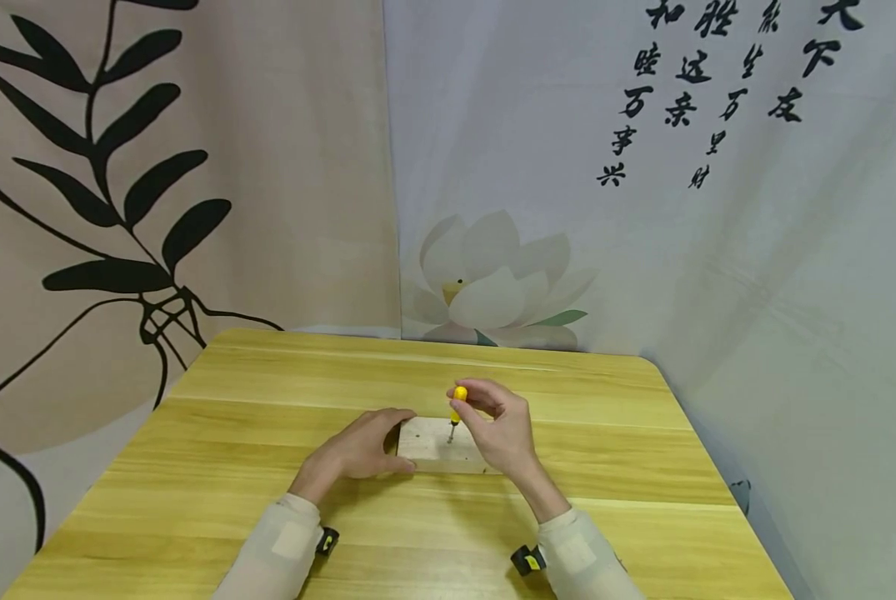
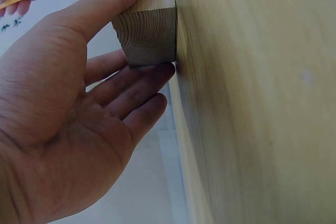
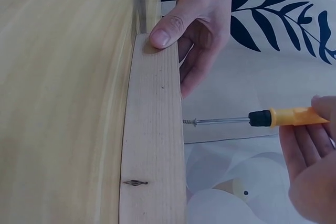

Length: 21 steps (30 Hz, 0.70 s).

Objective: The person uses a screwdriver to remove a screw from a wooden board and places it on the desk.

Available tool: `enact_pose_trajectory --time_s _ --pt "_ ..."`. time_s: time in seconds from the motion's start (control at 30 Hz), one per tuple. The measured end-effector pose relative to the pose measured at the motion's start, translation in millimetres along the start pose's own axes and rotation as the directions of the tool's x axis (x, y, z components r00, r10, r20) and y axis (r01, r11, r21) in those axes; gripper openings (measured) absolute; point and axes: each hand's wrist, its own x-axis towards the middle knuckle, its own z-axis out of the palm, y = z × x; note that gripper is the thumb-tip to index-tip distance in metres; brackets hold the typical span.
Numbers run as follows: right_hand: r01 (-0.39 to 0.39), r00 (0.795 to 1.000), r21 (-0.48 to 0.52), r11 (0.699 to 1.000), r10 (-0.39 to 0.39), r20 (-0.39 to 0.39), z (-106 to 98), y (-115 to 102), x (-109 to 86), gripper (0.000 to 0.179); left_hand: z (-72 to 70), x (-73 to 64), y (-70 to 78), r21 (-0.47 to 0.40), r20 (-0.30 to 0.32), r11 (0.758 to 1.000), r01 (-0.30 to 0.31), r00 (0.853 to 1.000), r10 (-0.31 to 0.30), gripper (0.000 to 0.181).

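A pale wooden block lies on the table. My left hand grips its left end, thumb on the near side and fingers round the far side; the left wrist view shows the end grain between them. My right hand holds a screwdriver with a yellow handle and black collar. Its shaft stands upright over the block's top face. At its tip, a screw stands partly out of the wood, as the right wrist view shows. A dark knot marks the block's near side.
The wood-grain table reaches from me to the wall hangings. Behind it hangs a cloth with a printed lotus and dark writing; another at left bears black leaves. Small black devices sit at both wrists.
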Motion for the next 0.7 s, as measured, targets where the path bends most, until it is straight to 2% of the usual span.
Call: enact_pose_trajectory --time_s 0.27,0.53,0.7 --pt "-0.001 1.0 0.021 1.0 0.0 0.03 0.3 1.4 -1.0 0.025 0.0 -0.9 -0.4 0.004 0.002 1.0 0.003 1.0 -0.003 0.091" --pt "-0.045 0.999 0.026 0.999 0.045 0.022 0.4 -0.8 -1.2 0.023 0.6 -0.2 0.8 -0.006 -0.003 1.0 -0.004 1.0 0.004 0.09" --pt "-0.044 0.999 0.011 0.999 0.044 0.005 0.4 -0.7 -0.6 0.022 1.8 0.0 0.7 -0.007 -0.006 1.0 0.004 1.0 -0.004 0.09"
